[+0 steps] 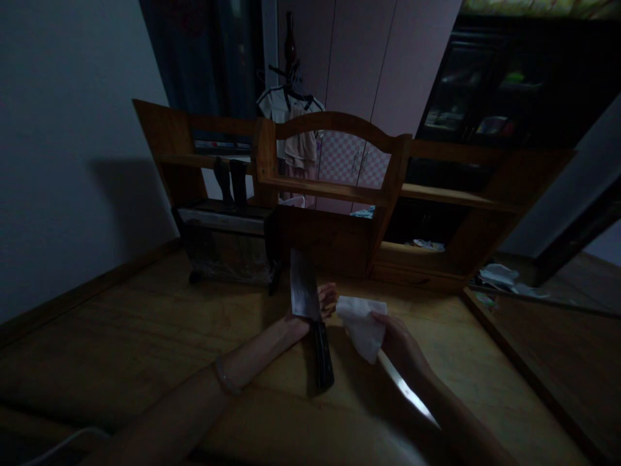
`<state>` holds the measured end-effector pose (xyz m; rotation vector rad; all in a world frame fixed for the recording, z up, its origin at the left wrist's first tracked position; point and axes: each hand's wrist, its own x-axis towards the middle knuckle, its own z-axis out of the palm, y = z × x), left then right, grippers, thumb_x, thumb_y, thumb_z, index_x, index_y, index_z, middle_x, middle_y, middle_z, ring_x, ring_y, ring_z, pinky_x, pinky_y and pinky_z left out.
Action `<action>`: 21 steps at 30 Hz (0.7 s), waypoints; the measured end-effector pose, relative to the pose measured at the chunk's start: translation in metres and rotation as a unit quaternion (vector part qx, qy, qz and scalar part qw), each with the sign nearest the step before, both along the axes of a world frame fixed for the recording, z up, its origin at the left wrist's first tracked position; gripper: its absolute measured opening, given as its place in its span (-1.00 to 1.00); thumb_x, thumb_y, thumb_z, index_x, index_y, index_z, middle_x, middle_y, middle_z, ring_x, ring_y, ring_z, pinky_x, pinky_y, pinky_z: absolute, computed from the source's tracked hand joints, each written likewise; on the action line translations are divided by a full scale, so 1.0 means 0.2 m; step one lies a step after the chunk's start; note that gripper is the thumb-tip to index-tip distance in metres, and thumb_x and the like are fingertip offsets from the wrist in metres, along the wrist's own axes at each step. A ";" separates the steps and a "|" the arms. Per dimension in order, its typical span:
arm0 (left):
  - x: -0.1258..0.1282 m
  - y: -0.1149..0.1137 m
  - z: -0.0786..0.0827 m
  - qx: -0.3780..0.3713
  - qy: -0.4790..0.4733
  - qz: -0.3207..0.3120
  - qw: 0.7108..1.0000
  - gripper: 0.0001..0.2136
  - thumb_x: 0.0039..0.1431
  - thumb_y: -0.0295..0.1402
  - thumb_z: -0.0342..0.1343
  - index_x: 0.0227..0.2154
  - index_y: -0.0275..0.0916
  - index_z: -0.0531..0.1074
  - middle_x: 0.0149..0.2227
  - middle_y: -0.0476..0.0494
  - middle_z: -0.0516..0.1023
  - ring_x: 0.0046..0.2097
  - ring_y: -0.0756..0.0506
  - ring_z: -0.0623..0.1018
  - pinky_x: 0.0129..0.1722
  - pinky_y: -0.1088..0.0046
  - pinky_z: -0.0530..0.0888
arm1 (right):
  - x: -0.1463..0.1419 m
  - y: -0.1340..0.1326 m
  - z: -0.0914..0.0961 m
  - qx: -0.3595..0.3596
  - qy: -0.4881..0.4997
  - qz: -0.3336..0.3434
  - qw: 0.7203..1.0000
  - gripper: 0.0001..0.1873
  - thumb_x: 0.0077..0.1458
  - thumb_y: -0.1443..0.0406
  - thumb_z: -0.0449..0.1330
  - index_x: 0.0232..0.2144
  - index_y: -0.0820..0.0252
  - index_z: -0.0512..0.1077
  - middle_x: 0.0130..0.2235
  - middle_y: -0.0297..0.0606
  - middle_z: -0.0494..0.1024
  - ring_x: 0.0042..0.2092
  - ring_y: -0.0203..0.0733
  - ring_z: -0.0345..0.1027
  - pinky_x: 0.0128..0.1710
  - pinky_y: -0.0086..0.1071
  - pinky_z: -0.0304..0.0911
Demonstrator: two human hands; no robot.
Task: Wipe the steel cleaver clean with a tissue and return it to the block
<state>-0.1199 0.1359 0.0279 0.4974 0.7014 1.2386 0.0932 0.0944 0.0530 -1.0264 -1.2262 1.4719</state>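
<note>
A cleaver (305,288) with a broad grey blade and a black handle is tilted over the wooden table, handle towards me. My left hand (328,299) is behind its blade, curled fingers showing past the right edge; the palm is hidden. Between the thumb and fingers of my right hand (395,333) is a white tissue (363,323), hanging just right of the cleaver and apart from it. A bright narrow strip (407,391) runs below the tissue along my right wrist; what it is I cannot make out.
A knife block (228,243) with two black handles sticking up stands at the back left of the table (145,330). Behind it runs a wooden shelf unit (330,191). A white cable (68,441) lies at the lower left. Plastic bags (504,278) lie at the right.
</note>
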 end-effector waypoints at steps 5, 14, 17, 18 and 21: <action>0.00 0.00 0.00 0.108 -0.041 -0.070 0.991 -0.60 0.23 -0.33 0.09 0.13 -0.24 0.32 0.10 -0.35 0.44 0.06 -0.19 0.50 -0.30 0.50 0.50 | -0.09 0.00 -0.05 -0.079 0.078 0.093 0.989 -0.57 0.14 0.08 0.08 -0.21 0.32 0.52 -0.15 -0.05 0.61 -0.12 0.03 0.50 -0.09 -0.20 0.35; 0.01 -0.02 0.01 0.197 -0.041 -0.109 0.974 -0.33 0.19 -0.09 0.11 0.30 -0.15 0.05 0.16 -0.41 0.37 0.18 -0.31 0.39 0.07 0.04 0.38 | -0.17 -0.13 -0.06 -0.093 0.099 0.248 0.959 -0.59 0.11 0.20 0.19 0.00 0.24 0.39 -0.13 -0.09 0.60 -0.08 -0.01 0.49 0.00 -0.15 0.32; 0.02 -0.06 0.05 0.193 -0.036 -0.129 0.972 -0.35 0.19 -0.13 0.11 0.30 -0.14 0.07 0.17 -0.40 0.36 0.19 -0.29 0.37 0.08 0.06 0.38 | -0.15 -0.18 -0.01 -0.071 0.058 0.272 0.958 -0.55 -0.01 0.26 0.33 -0.04 0.20 0.42 -0.12 -0.18 0.60 -0.08 -0.07 0.48 0.01 -0.21 0.30; 0.03 -0.07 0.05 0.197 -0.029 -0.137 0.970 -0.35 0.19 -0.14 0.12 0.30 -0.15 0.08 0.17 -0.40 0.36 0.19 -0.29 0.37 0.07 0.08 0.39 | -0.15 -0.18 0.00 -0.071 0.037 0.266 0.961 -0.55 -0.04 0.26 0.36 -0.06 0.20 0.43 -0.12 -0.20 0.60 -0.09 -0.08 0.48 -0.01 -0.22 0.31; 0.03 -0.08 0.04 0.215 0.020 -0.154 0.964 -0.35 0.18 -0.24 0.15 0.31 -0.13 0.07 0.18 -0.38 0.36 0.19 -0.29 0.37 0.01 0.16 0.44 | -0.12 -0.20 0.04 -0.110 -0.009 0.221 0.969 -0.50 -0.14 0.23 0.42 -0.11 0.22 0.44 -0.16 -0.20 0.60 -0.16 -0.08 0.50 -0.14 -0.26 0.36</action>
